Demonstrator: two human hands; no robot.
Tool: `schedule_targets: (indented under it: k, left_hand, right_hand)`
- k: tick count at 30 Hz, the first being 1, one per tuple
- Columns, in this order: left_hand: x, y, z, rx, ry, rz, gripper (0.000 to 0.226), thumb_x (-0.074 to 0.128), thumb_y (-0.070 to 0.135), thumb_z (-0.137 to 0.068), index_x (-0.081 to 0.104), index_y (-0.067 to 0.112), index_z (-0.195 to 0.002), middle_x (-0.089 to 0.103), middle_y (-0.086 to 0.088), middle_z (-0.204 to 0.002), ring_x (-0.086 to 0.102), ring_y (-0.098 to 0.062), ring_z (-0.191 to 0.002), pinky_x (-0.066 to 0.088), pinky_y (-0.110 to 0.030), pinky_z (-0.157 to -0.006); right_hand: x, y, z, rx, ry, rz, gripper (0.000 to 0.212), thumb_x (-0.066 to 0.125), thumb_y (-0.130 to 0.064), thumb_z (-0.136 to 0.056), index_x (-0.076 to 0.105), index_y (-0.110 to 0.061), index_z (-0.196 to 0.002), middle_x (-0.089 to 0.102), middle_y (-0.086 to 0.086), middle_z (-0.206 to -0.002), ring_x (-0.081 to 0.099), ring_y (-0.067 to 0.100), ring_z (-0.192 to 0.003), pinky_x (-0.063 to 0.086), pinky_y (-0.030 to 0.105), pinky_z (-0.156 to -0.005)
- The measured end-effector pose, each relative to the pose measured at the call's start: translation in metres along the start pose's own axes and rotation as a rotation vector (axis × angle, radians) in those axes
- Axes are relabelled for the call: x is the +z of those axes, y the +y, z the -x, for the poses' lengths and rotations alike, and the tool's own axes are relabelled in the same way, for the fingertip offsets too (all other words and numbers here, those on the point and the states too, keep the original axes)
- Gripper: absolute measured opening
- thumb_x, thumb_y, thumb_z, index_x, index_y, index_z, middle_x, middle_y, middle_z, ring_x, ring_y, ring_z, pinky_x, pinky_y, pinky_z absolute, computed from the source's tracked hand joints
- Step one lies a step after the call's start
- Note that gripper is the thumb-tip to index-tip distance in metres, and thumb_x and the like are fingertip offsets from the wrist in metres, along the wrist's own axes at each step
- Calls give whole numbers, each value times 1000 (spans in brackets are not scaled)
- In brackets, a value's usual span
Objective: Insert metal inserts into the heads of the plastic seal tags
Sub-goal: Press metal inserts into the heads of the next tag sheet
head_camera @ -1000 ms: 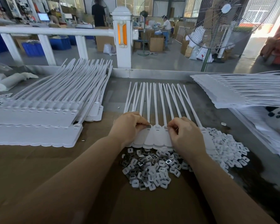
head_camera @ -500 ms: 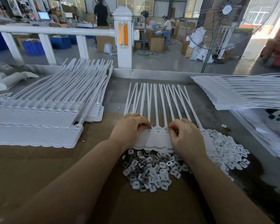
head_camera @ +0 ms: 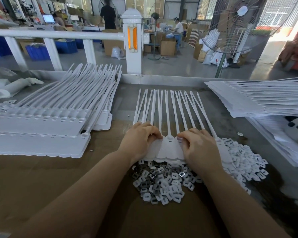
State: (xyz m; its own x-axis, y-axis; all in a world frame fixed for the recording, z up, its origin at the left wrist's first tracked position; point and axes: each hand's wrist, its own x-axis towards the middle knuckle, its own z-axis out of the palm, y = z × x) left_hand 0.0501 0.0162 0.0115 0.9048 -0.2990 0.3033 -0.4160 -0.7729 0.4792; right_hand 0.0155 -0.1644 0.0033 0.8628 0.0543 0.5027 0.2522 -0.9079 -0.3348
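Observation:
A row of white plastic seal tags [head_camera: 170,147] lies on the table in front of me, straps pointing away. My left hand [head_camera: 139,140] rests on the row's left part, fingers curled, fingertips pinching at a tag head. My right hand [head_camera: 200,148] covers the right part the same way, fingertips on a neighbouring head. Whatever is under the fingertips is hidden. Just before the row lies a pile of small metal inserts [head_camera: 162,183], grey and white.
Stacks of tag sheets [head_camera: 41,125] lie at the left and more tag sheets [head_camera: 258,98] at the right. A heap of small white pieces [head_camera: 243,156] sits right of my right hand. Brown cardboard [head_camera: 58,179] covers the near table. A white rail post [head_camera: 132,45] stands behind.

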Motion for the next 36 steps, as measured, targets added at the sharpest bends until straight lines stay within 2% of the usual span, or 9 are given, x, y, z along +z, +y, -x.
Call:
schedule_targets:
  k: [4,7,11,15,17,25,32,36]
  left_hand:
    - [0,0,-1,-27,-10,36,19,51,21,-95,67,30,-93,57,16,-98,37,-3,-93,21,-11,-75]
    - [-3,1,-4,-54,-51,76,22,51,15,-94,68,29,-91,57,15,-97,45,-5,-96,31,-15,-80]
    - [-9,4,-8,-79,-100,101,27,50,10,-92,70,28,-89,59,13,-98,52,-6,-93,37,-8,-76]
    - [-12,7,-11,-73,-139,72,19,56,19,-90,73,27,-93,53,17,-91,50,-6,-88,39,-12,-73]
    - [-13,9,-12,-60,-144,48,15,60,23,-88,73,26,-96,53,17,-89,50,-7,-87,41,-17,-76]
    - [-19,14,-23,-93,-233,13,15,66,26,-85,73,22,-98,59,11,-89,54,-9,-87,46,-26,-83]
    - [-16,7,-23,-122,-246,136,15,62,21,-88,72,20,-99,62,13,-89,57,-10,-89,45,-24,-84]
    - [-17,7,-23,-142,-201,220,8,69,17,-82,75,21,-87,63,19,-76,60,-4,-80,43,-15,-73]
  right_hand:
    - [1,1,0,1,-2,3,19,55,-9,-86,70,-12,-98,68,2,-97,53,25,-91,43,38,-83]
    - [1,1,-1,7,-11,5,20,54,-11,-88,70,-14,-100,67,1,-99,52,23,-92,42,37,-85]
    - [0,1,-1,15,-23,1,20,54,-13,-88,69,-13,-101,67,2,-100,52,24,-94,42,38,-85]
    - [-1,0,-1,14,-32,0,21,53,-13,-89,69,-13,-102,66,2,-100,52,24,-94,42,37,-85]
    - [-1,0,0,14,-33,-4,20,54,-13,-89,69,-12,-102,66,3,-99,51,24,-93,42,38,-83]
    - [-2,0,0,18,-37,-20,20,54,-13,-89,69,-12,-102,66,2,-99,51,24,-93,42,39,-83]
    - [-1,0,0,22,-35,-28,20,54,-12,-89,69,-12,-103,66,2,-101,52,24,-96,42,38,-85]
    - [-2,1,0,24,-42,-25,20,54,-12,-89,68,-12,-104,66,2,-101,52,23,-96,42,38,-86]
